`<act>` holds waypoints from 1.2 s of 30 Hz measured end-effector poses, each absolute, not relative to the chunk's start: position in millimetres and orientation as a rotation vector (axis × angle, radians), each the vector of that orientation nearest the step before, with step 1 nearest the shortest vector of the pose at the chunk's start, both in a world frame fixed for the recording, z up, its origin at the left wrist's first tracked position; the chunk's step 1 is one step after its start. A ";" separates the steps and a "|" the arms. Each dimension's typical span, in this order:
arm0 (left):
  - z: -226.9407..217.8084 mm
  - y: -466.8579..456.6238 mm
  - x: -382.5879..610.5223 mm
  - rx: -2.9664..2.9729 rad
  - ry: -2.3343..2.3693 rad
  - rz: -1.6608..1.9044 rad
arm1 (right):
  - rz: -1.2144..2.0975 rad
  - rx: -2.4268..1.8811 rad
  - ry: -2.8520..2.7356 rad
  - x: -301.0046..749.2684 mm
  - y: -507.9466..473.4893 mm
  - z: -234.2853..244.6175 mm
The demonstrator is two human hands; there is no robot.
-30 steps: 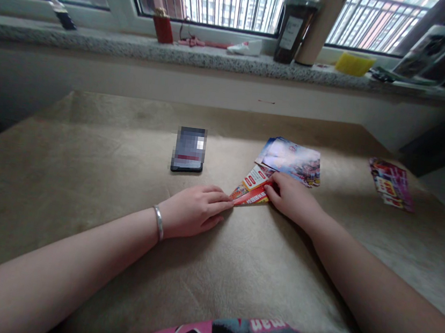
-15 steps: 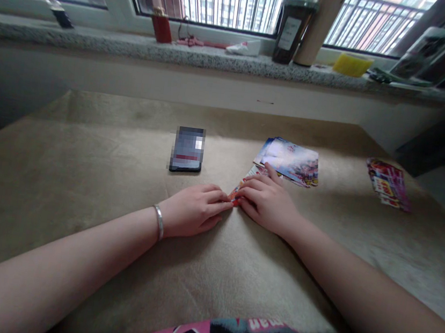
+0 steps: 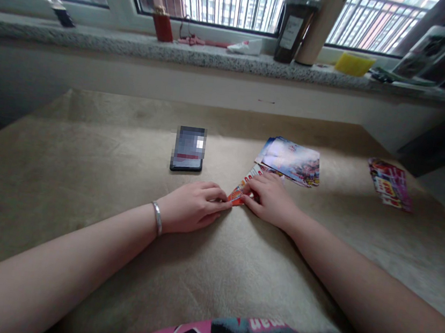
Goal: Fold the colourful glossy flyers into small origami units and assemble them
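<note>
A narrow piece of red and white printed paper (image 3: pixel 238 191), seemingly folded, lies slantwise on the table between my hands. At its near left corner are the fingertips of my left hand (image 3: pixel 197 206), the fingers close together and the wrist wearing a silver bracelet. My right hand (image 3: pixel 271 197) rests over the paper's right side with bent fingers, thumb and forefinger closed on its edge. It hides much of the paper. Just beyond that hand, a stack of glossy printed sheets (image 3: pixel 292 159) touches or overlaps the paper's far end; I cannot tell which.
A phone (image 3: pixel 188 150) with a blurred screen lies left of the paper. Several red and purple printed pieces (image 3: pixel 390 184) lie fanned at the table's right. Behind the table (image 3: pixel 99 146), a stone windowsill (image 3: pixel 119 45) holds a dark jar (image 3: pixel 291 32), a yellow sponge-like block (image 3: pixel 354 64) and a red container (image 3: pixel 162 25).
My right hand's fingers have drawn in and curled, the forefinger leaving the edge of the sheet stack. More of the red and white paper shows. My left hand stays nearly in place.
</note>
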State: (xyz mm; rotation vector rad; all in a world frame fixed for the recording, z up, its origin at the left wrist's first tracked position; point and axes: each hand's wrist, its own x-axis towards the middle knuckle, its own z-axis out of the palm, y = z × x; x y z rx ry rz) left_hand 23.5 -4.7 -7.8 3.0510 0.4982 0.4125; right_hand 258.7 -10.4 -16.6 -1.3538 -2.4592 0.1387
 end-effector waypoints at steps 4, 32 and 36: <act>-8.9 -4.5 24.1 3.048 0.512 0.420 | 0.131 -1.396 -2.453 256.6 -9.8 -17.5; -8.6 -5.5 27.3 3.097 0.582 0.406 | 0.129 -1.416 -2.442 253.2 -6.5 -21.9; -7.0 -1.7 25.8 3.088 0.489 0.409 | 0.139 -1.404 -2.444 254.2 -6.3 -24.3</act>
